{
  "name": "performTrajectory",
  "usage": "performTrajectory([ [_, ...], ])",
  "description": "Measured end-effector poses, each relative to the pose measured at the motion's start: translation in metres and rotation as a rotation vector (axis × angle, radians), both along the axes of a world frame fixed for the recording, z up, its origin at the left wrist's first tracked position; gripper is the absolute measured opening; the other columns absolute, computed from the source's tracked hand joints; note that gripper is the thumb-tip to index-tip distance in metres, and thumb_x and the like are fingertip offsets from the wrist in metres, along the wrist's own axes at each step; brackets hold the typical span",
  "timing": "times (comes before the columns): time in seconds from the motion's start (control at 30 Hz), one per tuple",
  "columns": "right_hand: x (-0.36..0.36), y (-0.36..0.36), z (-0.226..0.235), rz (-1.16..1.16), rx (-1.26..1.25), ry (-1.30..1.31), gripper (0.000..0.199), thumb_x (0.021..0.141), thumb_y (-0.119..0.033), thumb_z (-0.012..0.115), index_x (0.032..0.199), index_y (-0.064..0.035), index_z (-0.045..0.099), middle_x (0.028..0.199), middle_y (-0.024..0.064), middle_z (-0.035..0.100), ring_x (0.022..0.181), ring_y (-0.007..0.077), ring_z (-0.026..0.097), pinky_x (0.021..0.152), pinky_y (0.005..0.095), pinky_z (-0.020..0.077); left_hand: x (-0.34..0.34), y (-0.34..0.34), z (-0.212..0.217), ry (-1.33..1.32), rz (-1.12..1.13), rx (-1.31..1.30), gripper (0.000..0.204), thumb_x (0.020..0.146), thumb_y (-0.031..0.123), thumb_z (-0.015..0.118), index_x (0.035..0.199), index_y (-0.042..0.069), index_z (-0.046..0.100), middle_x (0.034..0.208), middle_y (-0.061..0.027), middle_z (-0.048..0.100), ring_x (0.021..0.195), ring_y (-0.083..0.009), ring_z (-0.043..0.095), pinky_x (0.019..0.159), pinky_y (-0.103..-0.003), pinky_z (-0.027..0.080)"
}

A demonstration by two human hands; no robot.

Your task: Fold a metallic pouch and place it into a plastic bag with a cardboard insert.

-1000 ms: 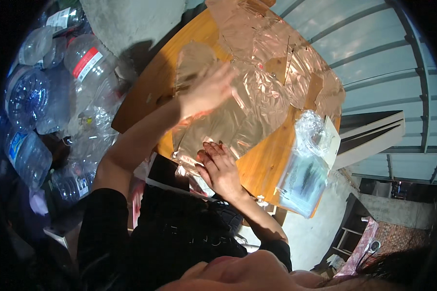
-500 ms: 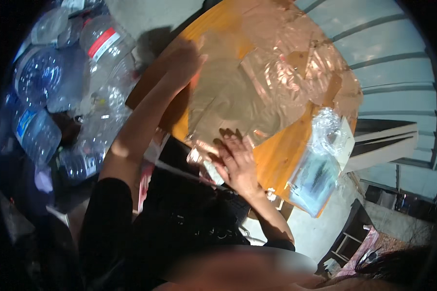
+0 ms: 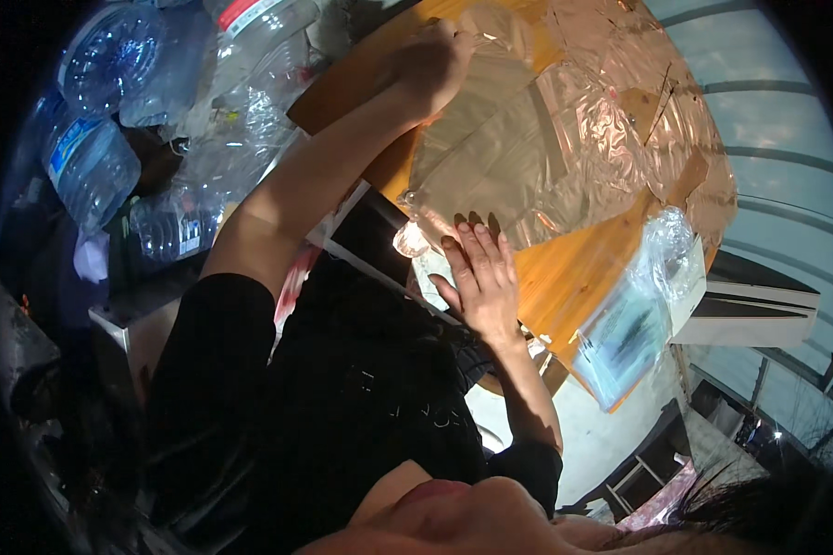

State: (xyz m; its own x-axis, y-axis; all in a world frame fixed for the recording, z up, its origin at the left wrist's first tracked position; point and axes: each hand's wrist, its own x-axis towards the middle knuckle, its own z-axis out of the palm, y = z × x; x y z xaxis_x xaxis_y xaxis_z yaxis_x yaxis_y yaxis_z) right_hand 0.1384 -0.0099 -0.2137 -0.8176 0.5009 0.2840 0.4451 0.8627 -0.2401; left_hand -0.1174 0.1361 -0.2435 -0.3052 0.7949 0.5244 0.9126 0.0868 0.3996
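On the wooden table lie shiny film sheets and, at its edge, a plastic packet.

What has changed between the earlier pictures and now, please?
The left hand moved leftward, from over the shiny film to its left edge; whether it holds the film is unclear. The right hand stayed at the film's near edge, and the plastic-wrapped packet stayed on the wooden table.

Lit unevenly, with warm brightness on the bare wood of the table and deep shadow toward the lower left. Closed in along the right by pale bluish panelling with dark ribs, curved by the lens. Paved at lower right with a pale grey floor, near a dark structure with pale rungs.
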Motion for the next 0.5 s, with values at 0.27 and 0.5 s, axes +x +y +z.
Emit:
performTrajectory([
  [0.27,-0.002,-0.005,-0.010,0.061,0.229,-0.030,0.035,0.081,-0.013,0.060,0.116,-0.0072,0.061,0.128,0.0106,0.054,0.123,0.0257,0.047,0.106,0.0416,0.0329,-0.003,0.008,-0.008,-0.021,-0.046,0.091,0.016,0.085,0.018,0.058,0.087,0.002,0.058,0.090,-0.0187,0.058,0.082,-0.0383,0.059,0.070,-0.047,0.048],
  [0.5,-0.003,-0.001,-0.013,0.085,0.223,0.032,0.035,0.080,-0.011,0.057,0.113,-0.0052,0.062,0.125,0.0115,0.056,0.117,0.0262,0.052,0.103,0.0413,0.0369,-0.008,0.009,-0.012,0.008,-0.090,0.118,0.013,0.083,0.013,0.059,0.083,0.001,0.056,0.087,-0.0198,0.056,0.085,-0.0380,0.056,0.071,-0.046,0.045],
])
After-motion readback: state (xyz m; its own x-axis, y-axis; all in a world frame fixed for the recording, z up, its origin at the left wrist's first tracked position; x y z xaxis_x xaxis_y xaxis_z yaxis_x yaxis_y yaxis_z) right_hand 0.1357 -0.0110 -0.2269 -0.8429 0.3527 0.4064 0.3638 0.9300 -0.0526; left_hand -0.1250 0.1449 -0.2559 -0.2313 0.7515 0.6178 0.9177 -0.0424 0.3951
